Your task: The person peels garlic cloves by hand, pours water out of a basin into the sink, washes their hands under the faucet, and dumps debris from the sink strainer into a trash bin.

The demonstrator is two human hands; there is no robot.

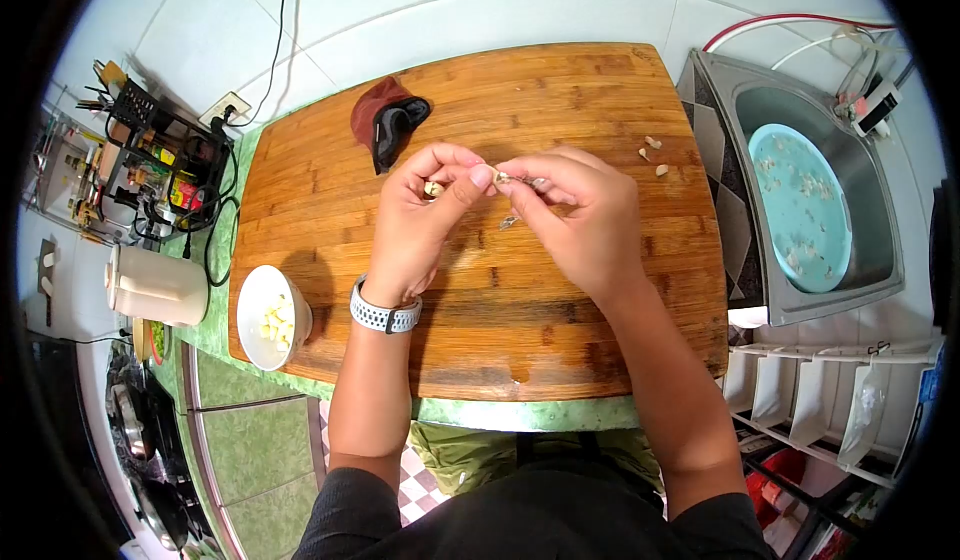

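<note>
My left hand [420,200] and my right hand [580,210] meet over the wooden board [560,340], thumbs and fingertips pinched together. Between the fingertips is a small garlic clove [500,176], mostly covered. Another pale garlic piece [433,189] shows inside the curled fingers of the left hand. Papery, greyish bits stick out under the right fingers; their exact shape is hidden. A scrap of dry skin [509,223] lies on the board just below the hands. At the board's left edge, a white bowl [255,305] holds several peeled garlic cloves [277,324].
A brown and black cap [380,115] lies at the back of the board. Several skin flakes [653,144] are at its right. A blue basin [760,140] of water with pale bits sits in the sink [875,260]. Leftward stand a pitcher [160,285] and a black rack [175,145].
</note>
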